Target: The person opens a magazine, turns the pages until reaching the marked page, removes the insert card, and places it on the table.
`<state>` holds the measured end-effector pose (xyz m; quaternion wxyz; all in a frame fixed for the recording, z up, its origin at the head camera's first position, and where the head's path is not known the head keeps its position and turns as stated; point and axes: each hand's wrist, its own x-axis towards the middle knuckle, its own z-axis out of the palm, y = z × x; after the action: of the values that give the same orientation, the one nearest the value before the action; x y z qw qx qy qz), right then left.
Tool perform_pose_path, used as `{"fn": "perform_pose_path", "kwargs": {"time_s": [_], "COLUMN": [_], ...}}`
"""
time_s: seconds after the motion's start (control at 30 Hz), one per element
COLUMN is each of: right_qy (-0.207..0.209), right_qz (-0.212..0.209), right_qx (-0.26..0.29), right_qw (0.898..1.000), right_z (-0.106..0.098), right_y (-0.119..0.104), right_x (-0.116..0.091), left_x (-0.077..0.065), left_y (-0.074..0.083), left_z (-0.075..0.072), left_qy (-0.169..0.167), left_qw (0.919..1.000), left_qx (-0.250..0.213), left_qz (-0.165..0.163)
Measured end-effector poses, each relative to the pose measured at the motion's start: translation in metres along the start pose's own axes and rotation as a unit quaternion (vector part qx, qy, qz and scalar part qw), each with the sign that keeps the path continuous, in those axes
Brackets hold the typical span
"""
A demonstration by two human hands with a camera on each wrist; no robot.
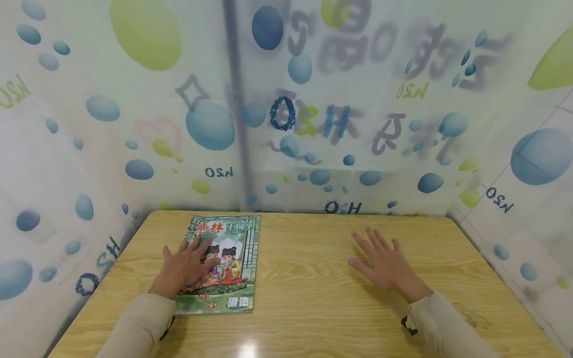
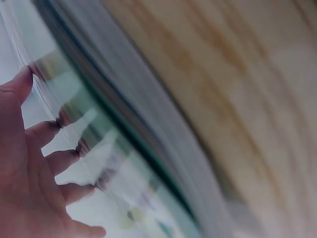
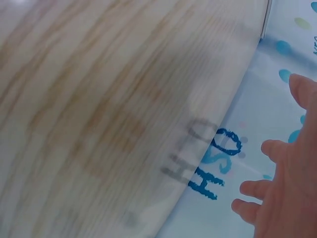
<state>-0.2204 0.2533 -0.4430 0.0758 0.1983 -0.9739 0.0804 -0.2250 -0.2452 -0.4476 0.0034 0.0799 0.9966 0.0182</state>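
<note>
A green magazine [image 1: 241,293] with two cartoon figures and large red characters on its cover lies flat on the left part of the wooden table. My left hand [image 1: 184,266] is spread over its left side, overlapping the cover. The left wrist view shows the left fingers [image 2: 42,134] straight, with fingertips right at the cover and the page edges [image 2: 148,94] beside them. To the right, my right hand [image 1: 385,261] is over bare wood with its fingers spread, holding nothing; the right wrist view shows these fingers [image 3: 260,188] apart too.
The wooden table [image 1: 304,278] ends at a pale curtain [image 1: 286,164] printed with blue and green drops, which stands along the back and both sides. Light glares off the table's front. A dark smudge [image 1: 470,315] marks the wood near the right sleeve [image 1: 447,323].
</note>
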Motion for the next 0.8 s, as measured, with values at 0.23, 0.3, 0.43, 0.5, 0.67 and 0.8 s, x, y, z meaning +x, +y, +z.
{"fn": "perform_pose_path", "kwargs": {"time_s": [0.23, 0.3, 0.43, 0.5, 0.67, 0.8], "right_qy": [0.004, 0.005, 0.005, 0.004, -0.002, -0.018], "right_qz": [-0.019, -0.023, -0.030, -0.035, -0.044, -0.047], "right_qx": [0.006, 0.010, 0.016, 0.019, 0.020, 0.022], "right_qw": [1.000, 1.000, 0.999, 0.999, 0.999, 0.999], "right_z": [0.004, 0.005, 0.007, 0.008, 0.011, 0.013], "right_y": [-0.011, -0.015, -0.023, -0.026, -0.035, -0.041], "right_x": [0.002, 0.003, 0.006, 0.007, 0.012, 0.013], "left_x": [0.002, 0.003, 0.004, 0.005, 0.008, 0.009], "left_y": [0.007, 0.010, 0.017, 0.022, 0.032, 0.041], "left_z": [0.001, 0.001, 0.000, 0.001, 0.002, -0.001], "left_qy": [-0.004, -0.009, -0.013, -0.012, -0.010, -0.004], "left_qw": [0.9998, 0.9998, 0.9997, 0.9997, 0.9997, 0.9999], "left_qx": [-0.014, -0.015, -0.017, -0.019, -0.020, -0.007], "left_qz": [-0.012, -0.012, -0.007, -0.004, 0.007, 0.015]}}
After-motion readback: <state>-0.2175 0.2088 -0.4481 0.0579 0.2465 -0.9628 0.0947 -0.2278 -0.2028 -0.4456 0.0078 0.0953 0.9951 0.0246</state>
